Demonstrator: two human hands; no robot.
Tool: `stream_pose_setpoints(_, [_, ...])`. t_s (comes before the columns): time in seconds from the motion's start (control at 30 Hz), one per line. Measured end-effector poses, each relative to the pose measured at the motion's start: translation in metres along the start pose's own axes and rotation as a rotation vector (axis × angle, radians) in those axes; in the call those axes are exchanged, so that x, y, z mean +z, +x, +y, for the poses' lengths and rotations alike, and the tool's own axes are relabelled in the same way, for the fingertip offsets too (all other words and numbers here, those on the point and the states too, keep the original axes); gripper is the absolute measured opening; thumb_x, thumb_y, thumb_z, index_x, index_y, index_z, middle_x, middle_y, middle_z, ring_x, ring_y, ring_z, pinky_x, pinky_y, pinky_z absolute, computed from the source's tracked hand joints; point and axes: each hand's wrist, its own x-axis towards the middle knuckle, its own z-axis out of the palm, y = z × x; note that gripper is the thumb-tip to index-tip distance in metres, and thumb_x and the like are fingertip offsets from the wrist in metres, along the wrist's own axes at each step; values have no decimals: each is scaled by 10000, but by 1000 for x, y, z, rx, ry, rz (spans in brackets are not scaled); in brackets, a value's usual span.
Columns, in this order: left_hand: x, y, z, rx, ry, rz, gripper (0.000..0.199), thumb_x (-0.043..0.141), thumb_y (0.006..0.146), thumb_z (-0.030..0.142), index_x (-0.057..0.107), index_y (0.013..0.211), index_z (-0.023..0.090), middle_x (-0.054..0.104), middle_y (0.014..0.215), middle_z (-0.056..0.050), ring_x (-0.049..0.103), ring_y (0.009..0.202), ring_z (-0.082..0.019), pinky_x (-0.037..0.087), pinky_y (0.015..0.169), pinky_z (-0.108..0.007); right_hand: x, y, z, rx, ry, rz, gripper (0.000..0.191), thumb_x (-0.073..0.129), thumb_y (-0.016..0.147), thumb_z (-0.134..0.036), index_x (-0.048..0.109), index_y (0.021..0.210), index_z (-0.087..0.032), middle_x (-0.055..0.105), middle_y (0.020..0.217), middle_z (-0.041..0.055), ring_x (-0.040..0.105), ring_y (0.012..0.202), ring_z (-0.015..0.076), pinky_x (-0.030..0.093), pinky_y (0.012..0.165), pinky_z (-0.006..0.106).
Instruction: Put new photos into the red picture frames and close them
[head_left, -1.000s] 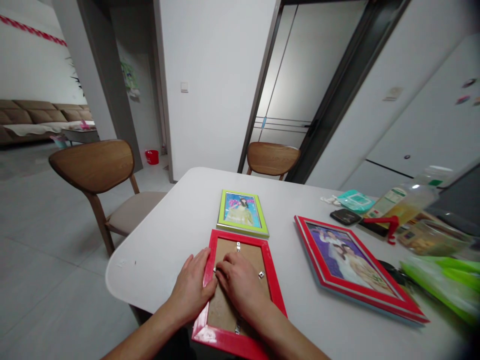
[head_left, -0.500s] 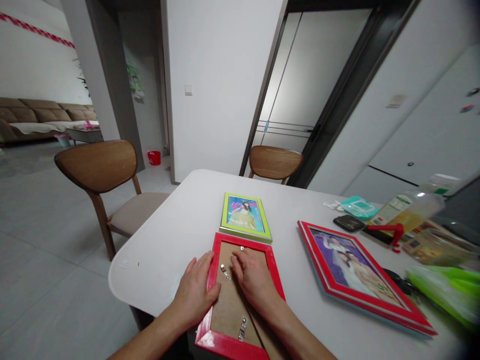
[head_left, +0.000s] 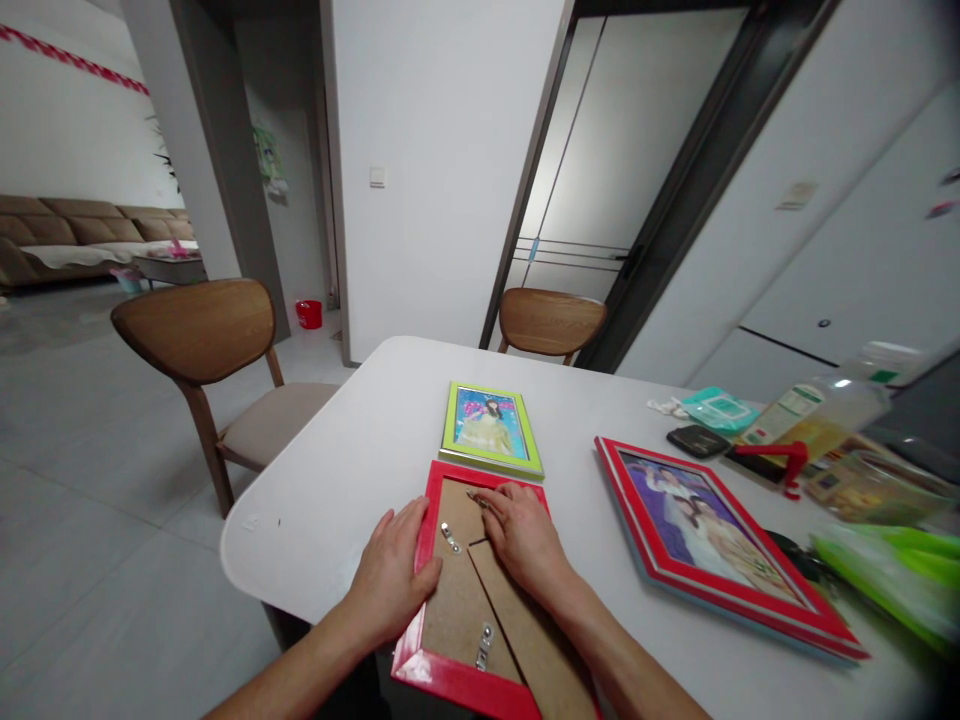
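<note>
A red picture frame (head_left: 450, 680) lies face down at the near edge of the white table (head_left: 352, 450), its brown backing board (head_left: 457, 610) and small metal tabs showing. My left hand (head_left: 394, 575) lies flat on the frame's left rail, fingers apart. My right hand (head_left: 525, 535) rests on the backing near the frame's top edge, its fingertips at a metal tab there. A brown stand flap (head_left: 532, 640) lies diagonally under my right forearm.
A green-framed picture (head_left: 491, 425) lies just beyond the red frame. A larger red-framed photo (head_left: 712, 540) lies to the right, with a phone (head_left: 697, 440), bottle (head_left: 817, 410) and green bags (head_left: 900, 580) past it. Two wooden chairs (head_left: 202, 340) stand left and at the far side.
My right hand has moved from the frame's left-middle tab up toward the top edge. The left tab and the stand flap are now uncovered. My left hand has stayed on the left rail.
</note>
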Motion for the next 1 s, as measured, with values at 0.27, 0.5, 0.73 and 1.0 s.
stream_pose_setpoints(0.27, [0, -1, 2, -3, -7, 9, 529, 441, 728, 186, 306, 1238, 156, 397, 1256, -78, 347, 1142, -212, 180, 998, -405, -34, -60, -18, -270, 247, -319, 222, 599, 624, -154, 639, 790, -297, 478, 1154, 7, 384, 1108, 214, 305, 909, 417])
stream_pose_setpoints(0.5, [0, -2, 3, -5, 1, 12, 527, 445, 736, 193, 302, 1241, 150, 396, 1257, -83, 349, 1143, -206, 189, 997, -401, -13, -60, -19, -130, 214, -200, 191, 579, 681, -279, 598, 869, -254, 472, 1155, 56, 413, 1071, 221, 309, 901, 421])
stream_pose_setpoints(0.73, [-1, -2, 3, -23, -28, 18, 516, 466, 740, 215, 325, 1232, 144, 406, 1249, -86, 351, 1142, -212, 176, 1002, -398, -10, -52, -17, 59, 190, -74, 303, 492, 647, -152, 547, 942, -185, 541, 924, 69, 499, 879, 195, 397, 785, 326])
stream_pose_setpoints(1.0, [-6, 0, 16, -58, -257, 21, 287, 541, 728, 320, 559, 978, 181, 410, 1248, -86, 326, 1162, -254, 217, 976, -410, -29, -48, -27, 63, 220, 9, 254, 476, 612, -127, 532, 851, -191, 539, 870, 48, 506, 837, 187, 409, 766, 332])
